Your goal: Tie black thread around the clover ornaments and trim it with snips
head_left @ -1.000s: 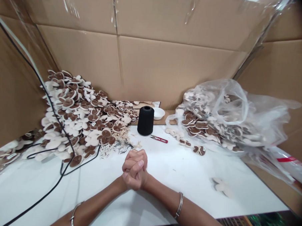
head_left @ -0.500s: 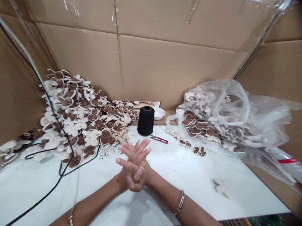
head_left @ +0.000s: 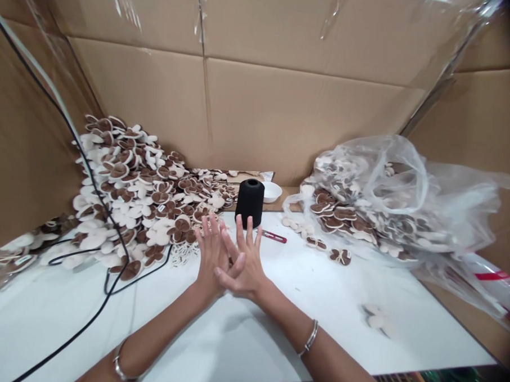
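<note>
My left hand (head_left: 212,259) and my right hand (head_left: 247,264) are raised over the white table, touching each other near the thumbs. Both have their fingers stretched out and spread, and neither holds anything. Just beyond the fingertips stands a black cone of thread (head_left: 250,201). Red-handled thread snips (head_left: 274,236) lie beside it, partly hidden behind my right hand's fingers. To the left rises a big heap of brown and white flower-shaped fabric pieces (head_left: 130,188), with small pale bits (head_left: 184,255) at its edge.
A clear plastic bag (head_left: 401,186) of similar pieces sits at the right. One pale piece (head_left: 378,320) lies alone near the right front, and a brown bow-like piece (head_left: 340,256) farther back. A white bowl (head_left: 272,192) stands behind the cone. A black cable (head_left: 93,313) crosses the left side; cardboard walls surround the table.
My hands were crossed over one another with fingers overlapping. Now they have parted at the fingers and lie side by side, fingers pointing forward. The view has shifted slightly.
</note>
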